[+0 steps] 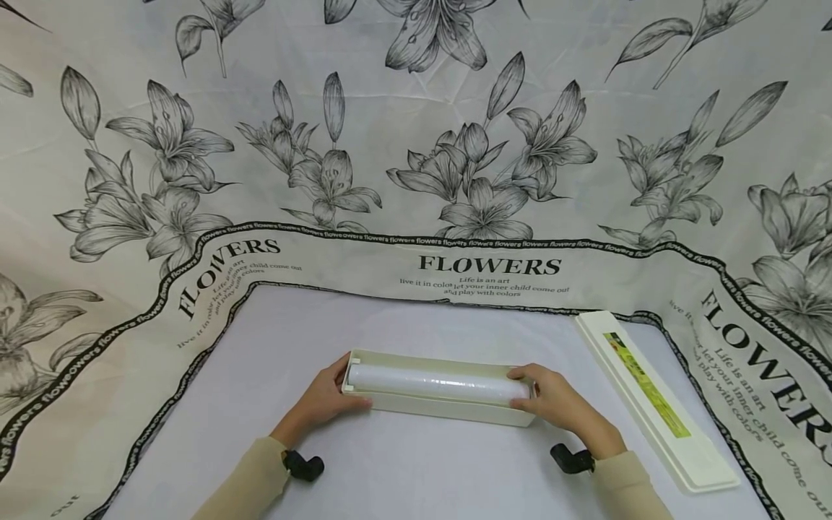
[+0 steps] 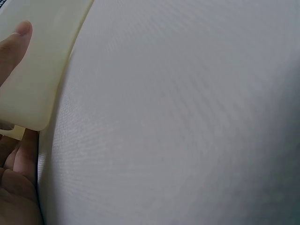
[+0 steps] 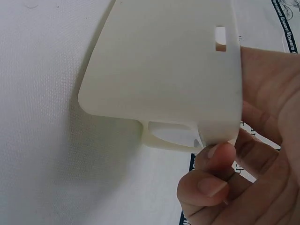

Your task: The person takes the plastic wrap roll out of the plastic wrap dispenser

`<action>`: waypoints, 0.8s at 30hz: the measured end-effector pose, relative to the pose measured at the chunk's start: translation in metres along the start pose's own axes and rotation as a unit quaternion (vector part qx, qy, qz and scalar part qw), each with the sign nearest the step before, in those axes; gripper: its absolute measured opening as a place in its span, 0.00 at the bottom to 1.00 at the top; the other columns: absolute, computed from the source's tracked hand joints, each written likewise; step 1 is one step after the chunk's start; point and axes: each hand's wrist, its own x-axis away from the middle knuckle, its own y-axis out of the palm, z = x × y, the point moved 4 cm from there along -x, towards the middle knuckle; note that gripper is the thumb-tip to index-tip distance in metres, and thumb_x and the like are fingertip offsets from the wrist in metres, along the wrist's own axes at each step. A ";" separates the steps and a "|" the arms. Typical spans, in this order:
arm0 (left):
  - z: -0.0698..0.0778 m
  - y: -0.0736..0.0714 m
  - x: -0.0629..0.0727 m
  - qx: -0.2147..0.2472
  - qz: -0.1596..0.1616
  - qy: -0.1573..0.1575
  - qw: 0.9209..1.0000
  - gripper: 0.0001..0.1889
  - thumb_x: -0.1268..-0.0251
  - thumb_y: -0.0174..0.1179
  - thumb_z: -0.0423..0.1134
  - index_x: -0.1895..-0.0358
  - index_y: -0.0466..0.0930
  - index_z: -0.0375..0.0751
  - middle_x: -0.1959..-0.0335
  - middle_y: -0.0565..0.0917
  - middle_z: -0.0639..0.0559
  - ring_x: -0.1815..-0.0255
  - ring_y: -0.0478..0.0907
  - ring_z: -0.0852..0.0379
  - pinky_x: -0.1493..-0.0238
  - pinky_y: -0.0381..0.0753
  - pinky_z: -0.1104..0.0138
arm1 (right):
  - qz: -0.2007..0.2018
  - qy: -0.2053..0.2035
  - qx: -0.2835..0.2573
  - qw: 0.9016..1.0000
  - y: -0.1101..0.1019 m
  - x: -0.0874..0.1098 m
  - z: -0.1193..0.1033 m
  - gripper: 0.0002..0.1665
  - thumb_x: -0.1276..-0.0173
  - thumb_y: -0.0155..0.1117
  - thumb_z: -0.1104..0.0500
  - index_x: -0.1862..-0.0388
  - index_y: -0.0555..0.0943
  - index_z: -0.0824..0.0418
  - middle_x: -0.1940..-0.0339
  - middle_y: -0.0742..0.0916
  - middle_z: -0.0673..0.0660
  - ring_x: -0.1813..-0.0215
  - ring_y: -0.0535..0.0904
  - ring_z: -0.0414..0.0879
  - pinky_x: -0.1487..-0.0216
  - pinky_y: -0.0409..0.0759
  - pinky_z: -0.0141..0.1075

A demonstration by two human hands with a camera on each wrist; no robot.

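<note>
A long pale cling film box (image 1: 448, 409) lies lidless on the white table, with a shiny roll of cling film (image 1: 429, 383) inside it. My left hand (image 1: 328, 393) grips the box's left end, its thumb (image 2: 16, 47) flat along the front wall and the other fingers round the end. At the opposite end, my right hand (image 1: 552, 393) reaches over the rim and holds the roll's end between thumb and forefinger. In the right wrist view, the remaining fingers (image 3: 211, 183) curl beside the box's cut-out end, while the thumb tip is hidden behind the wall.
To the right lies a long white lid (image 1: 698, 458) with a yellow-green label, slanting along the table's edge. White cloth (image 1: 403, 469) covers the table. A floral curtain (image 1: 351, 260) with printed lettering surrounds the back and sides.
</note>
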 end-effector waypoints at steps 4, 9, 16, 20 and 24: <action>0.001 0.001 0.000 -0.001 -0.001 0.003 1.000 0.59 0.51 0.83 0.45 0.18 0.54 0.39 0.25 0.72 0.43 0.31 0.75 0.48 0.37 0.79 0.64 | -0.003 -0.018 0.014 1.000 0.001 -0.002 0.001 0.28 0.39 0.80 0.56 0.43 0.83 0.66 0.41 0.85 0.65 0.48 0.81 0.53 0.51 0.81 0.43; 0.001 0.001 0.000 0.001 0.000 0.003 1.000 0.59 0.52 0.83 0.45 0.18 0.55 0.41 0.27 0.73 0.44 0.32 0.76 0.47 0.36 0.79 0.62 | -0.014 -0.026 0.016 0.999 0.003 -0.003 0.001 0.30 0.39 0.79 0.56 0.41 0.82 0.66 0.39 0.84 0.67 0.38 0.80 0.64 0.40 0.79 0.57; 0.001 0.000 0.000 0.009 0.000 0.003 1.000 0.58 0.51 0.83 0.42 0.18 0.55 0.41 0.26 0.73 0.43 0.31 0.76 0.47 0.37 0.79 0.61 | -0.039 -0.029 0.027 0.998 0.006 -0.007 0.001 0.32 0.37 0.77 0.56 0.37 0.80 0.69 0.37 0.84 0.67 0.38 0.81 0.61 0.38 0.78 0.57; 0.002 0.001 0.001 0.009 0.001 -0.001 1.000 0.58 0.51 0.83 0.43 0.18 0.55 0.42 0.26 0.73 0.43 0.31 0.76 0.46 0.36 0.79 0.59 | -0.052 -0.025 0.027 0.998 0.005 -0.007 -0.002 0.31 0.36 0.77 0.56 0.38 0.80 0.69 0.37 0.84 0.67 0.40 0.81 0.59 0.40 0.79 0.55; 0.002 0.000 0.002 0.007 -0.001 -0.008 1.000 0.58 0.51 0.83 0.44 0.18 0.55 0.43 0.26 0.73 0.44 0.32 0.76 0.47 0.36 0.79 0.61 | -0.061 -0.015 0.027 0.998 0.001 -0.006 -0.007 0.32 0.36 0.76 0.56 0.37 0.79 0.69 0.35 0.82 0.69 0.36 0.79 0.63 0.37 0.77 0.59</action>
